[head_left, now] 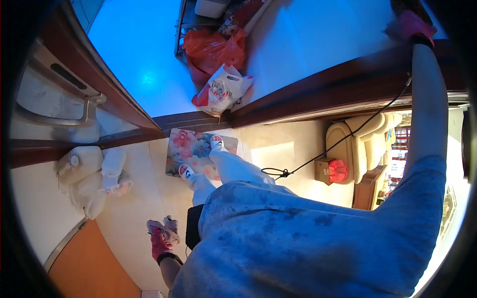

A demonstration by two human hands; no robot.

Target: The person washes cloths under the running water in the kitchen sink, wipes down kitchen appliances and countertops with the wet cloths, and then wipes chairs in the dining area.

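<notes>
In the head view we see our right hand (411, 25) in a pink glove at one o'clock, raised on the dark wooden door frame (318, 97); how far it is open we cannot tell. Our left hand (161, 237), also gloved, hangs at seven o'clock, closed around a crumpled cloth (168, 227), above the beige floor (134, 208), near the floral mat (191, 149)

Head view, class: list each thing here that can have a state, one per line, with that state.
Right hand: gloved in pink, raised against the wooden door frame.
Left hand: gloved in pink, lowered, gripping a crumpled cloth.
Red bag: slumped on the blue floor.
White printed bag: leaning at the threshold.
Floral mat: flat, under both feet.
Black cord: hanging, looped.
</notes>
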